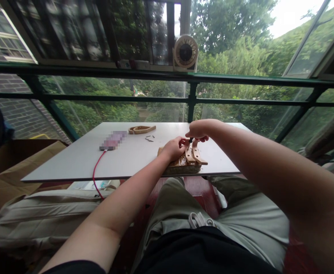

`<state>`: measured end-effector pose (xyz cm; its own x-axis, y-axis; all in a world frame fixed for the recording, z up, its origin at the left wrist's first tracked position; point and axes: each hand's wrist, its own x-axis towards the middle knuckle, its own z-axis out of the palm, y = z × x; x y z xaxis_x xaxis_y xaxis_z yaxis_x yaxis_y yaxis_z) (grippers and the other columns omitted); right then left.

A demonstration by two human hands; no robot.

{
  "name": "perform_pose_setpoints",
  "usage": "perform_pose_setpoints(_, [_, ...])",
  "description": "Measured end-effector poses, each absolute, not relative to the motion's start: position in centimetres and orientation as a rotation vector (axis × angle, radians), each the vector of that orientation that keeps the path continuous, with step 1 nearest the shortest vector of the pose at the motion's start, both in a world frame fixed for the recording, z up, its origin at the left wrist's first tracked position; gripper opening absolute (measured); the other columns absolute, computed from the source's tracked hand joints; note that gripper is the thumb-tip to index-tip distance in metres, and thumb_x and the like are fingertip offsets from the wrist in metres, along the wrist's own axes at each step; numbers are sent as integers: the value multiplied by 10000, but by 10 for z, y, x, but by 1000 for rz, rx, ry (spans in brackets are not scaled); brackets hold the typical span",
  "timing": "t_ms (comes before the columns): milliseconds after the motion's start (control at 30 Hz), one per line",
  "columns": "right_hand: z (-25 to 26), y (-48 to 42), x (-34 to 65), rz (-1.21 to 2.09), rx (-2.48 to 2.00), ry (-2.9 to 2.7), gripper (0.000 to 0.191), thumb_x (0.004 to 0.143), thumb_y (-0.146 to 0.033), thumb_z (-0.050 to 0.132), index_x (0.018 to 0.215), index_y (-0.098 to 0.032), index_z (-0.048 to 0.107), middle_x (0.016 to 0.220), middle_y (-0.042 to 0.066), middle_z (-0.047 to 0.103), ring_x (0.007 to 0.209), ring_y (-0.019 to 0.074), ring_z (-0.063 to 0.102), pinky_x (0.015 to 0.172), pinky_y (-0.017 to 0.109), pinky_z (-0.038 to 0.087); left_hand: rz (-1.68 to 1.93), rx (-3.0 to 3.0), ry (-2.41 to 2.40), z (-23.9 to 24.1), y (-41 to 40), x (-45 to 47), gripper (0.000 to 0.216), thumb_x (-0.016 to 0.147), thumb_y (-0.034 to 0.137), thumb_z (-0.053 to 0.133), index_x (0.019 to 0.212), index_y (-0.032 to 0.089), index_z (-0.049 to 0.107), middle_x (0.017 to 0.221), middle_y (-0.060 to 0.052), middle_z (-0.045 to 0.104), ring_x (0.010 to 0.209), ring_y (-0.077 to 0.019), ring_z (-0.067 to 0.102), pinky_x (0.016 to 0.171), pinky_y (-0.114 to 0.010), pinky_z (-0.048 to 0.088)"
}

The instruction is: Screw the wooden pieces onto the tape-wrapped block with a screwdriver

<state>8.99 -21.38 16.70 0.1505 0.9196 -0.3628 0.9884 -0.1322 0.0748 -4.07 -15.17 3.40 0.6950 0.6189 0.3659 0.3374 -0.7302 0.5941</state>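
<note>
Two curved pale wooden pieces with dark holes lie side by side on a brown, shiny-topped block (181,161) near the table's front edge. My left hand (174,148) rests on the block, its fingers closed against the upper end of the left wooden piece (189,156). Above the pieces, my right hand (199,130) is a fist around what looks like a screwdriver (191,140); only its dark lower part shows, pointing down between the fingers. The right wooden piece (197,153) lies just below that hand. Where the tip meets the wood is too small to tell.
On the white table (69,163) lie several small dark metal pieces (149,139), a looped wooden part (142,129) and a blurred-out phone (114,140) with a red cable (94,171). A round fan (186,52) stands by the green railing (155,99). A cardboard box (18,163) is at left.
</note>
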Motion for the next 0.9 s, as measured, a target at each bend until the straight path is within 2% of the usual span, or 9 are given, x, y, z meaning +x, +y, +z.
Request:
perform_pose_setpoints(133, [169,-213,96,-302,2116,1783,597,876,-594,419,750,-80,695,618,94,640,575,190,604,676,369,475,796,2433,714,34,-150,-42,306,866,365,570,1136,226,605,1043,-26,720,904,-173,673,776,-249,524])
perform_pose_setpoints(300, [168,-220,91,-158,2092,1837,541,900,-503,407,752,-73,699,630,104,645,583,185,600,657,350,450,793,2436,741,34,-151,-41,305,869,387,570,1122,223,617,1028,-33,722,890,-174,673,762,-249,524])
perform_pose_setpoints(433, [168,-232,85,-63,2035,1988,365,850,-372,521,955,-67,692,766,114,678,622,166,574,587,297,407,787,2429,763,35,-152,-40,304,867,380,579,1121,217,618,1033,-33,721,900,-172,672,776,-246,523])
perform_pose_setpoints(567, [171,-237,88,-32,1959,2124,377,759,-269,641,1108,-127,639,911,87,679,688,149,552,571,255,373,804,2427,759,34,-151,-40,288,861,346,589,1115,214,615,1029,-31,722,912,-171,673,792,-249,521])
perform_pose_setpoints(700, [173,-232,94,-33,1878,2186,358,718,-156,641,1074,-187,653,877,42,677,673,135,539,577,248,353,809,2420,721,33,-150,-40,261,852,319,595,1094,221,609,1023,-18,724,895,-161,673,778,-243,517])
perform_pose_setpoints(900, [175,-233,85,27,1862,2142,319,675,-193,697,991,-147,680,834,66,675,669,154,532,579,274,353,807,2424,727,31,-150,-40,287,850,333,594,1110,213,602,1040,-29,717,901,-172,668,782,-251,517])
